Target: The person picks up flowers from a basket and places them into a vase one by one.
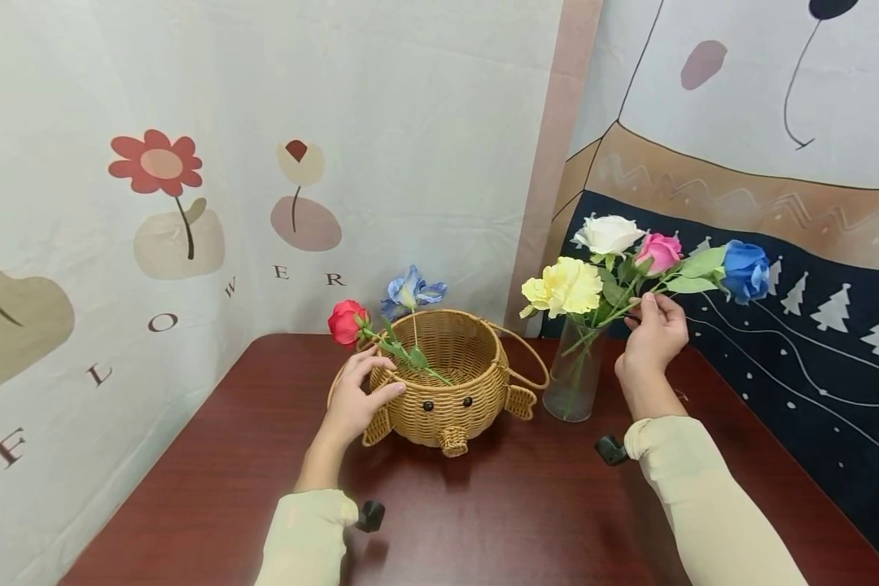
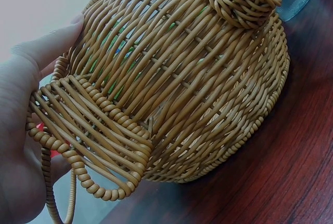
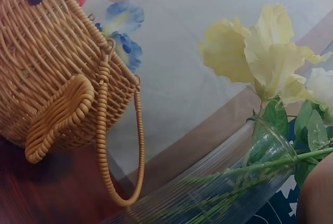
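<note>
A wicker basket with an animal face has a red rose and a blue iris-like flower in it. My left hand grips the basket's left side at the rim, thumb on the outer weave beside the wicker ear. At the right, my right hand pinches the stem of a blue rose, which leans out to the right. That stem runs into the mouth of a clear ribbed vase. The vase also carries a yellow flower, a white flower and a pink rose.
Both basket and vase stand towards the back of a dark red wooden table. A wicker handle droops from the basket's right side, between it and the vase. Behind the table hang a pale printed cloth and a dark-patterned one.
</note>
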